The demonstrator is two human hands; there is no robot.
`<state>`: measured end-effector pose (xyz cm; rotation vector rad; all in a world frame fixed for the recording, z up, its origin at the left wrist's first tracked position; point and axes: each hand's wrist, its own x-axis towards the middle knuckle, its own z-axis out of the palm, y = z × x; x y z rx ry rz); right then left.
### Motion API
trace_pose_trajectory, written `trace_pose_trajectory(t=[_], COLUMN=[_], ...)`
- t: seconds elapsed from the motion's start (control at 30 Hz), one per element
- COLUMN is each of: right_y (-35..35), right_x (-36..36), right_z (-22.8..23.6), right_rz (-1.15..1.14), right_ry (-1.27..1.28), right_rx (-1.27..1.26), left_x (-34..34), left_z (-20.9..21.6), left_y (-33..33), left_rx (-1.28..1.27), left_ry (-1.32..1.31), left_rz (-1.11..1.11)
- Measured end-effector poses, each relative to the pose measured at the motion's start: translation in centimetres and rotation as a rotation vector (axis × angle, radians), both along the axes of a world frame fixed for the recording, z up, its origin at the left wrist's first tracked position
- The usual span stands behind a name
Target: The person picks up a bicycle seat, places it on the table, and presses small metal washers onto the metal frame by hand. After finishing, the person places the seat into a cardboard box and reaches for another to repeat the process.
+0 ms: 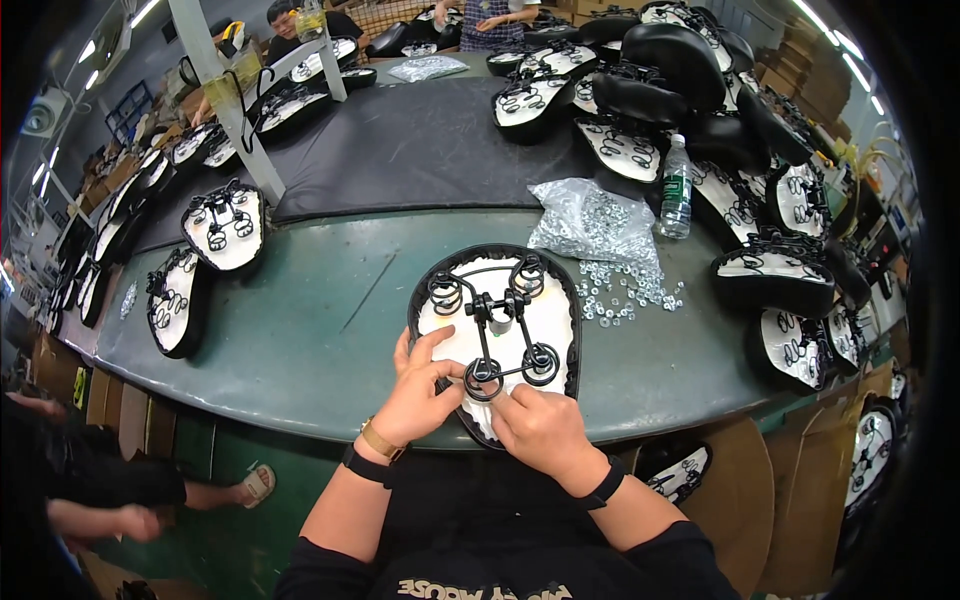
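Observation:
An upside-down bicycle saddle [520, 400] lies at the near edge of the green table, its white underside up and its black spring frame [488, 340] on top. My left hand [415, 395] is at the saddle's left side, thumb and a finger closed at the near-left coil spring [484, 380], other fingers bent over the white base. From the right, my right hand [542, 425] pinches at the same coil; whatever sits between its fingertips is hidden. Beyond the saddle, a clear plastic bag [598, 222] of metal nuts has spilled loose nuts [622, 292] onto the table.
A water bottle [676, 190] stands beside the bag. Saddles are piled at the right [775, 280]; two more [222, 225] lie at the left. A metal post [235, 110] rises at the back left. People are working at the far side, and another person's hand [138, 522] shows lower left.

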<state>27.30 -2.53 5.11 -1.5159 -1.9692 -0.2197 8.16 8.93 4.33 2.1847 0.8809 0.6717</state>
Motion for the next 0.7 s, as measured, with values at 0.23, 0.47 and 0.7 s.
trace_pose_trajectory(t=[0.23, 0.47, 0.7], right_y=[-0.1, -0.3, -0.1], right_x=[0.1, 0.1, 0.2], right_z=[0.0, 0.4, 0.2], right_rz=[0.003, -0.019, -0.006], right_ry=[0.014, 0.075, 0.115], right_rx=[-0.02, -0.032, -0.032], left_x=[-0.2, 0.3, 0.3], left_z=[-0.1, 0.8, 3.1], left_y=[-0.2, -2.6, -7.2], left_rx=[-0.017, -0.01, 0.53], left_ry=[0.001, -0.257, 0.202], left_rz=[-0.002, 0.148, 0.141])
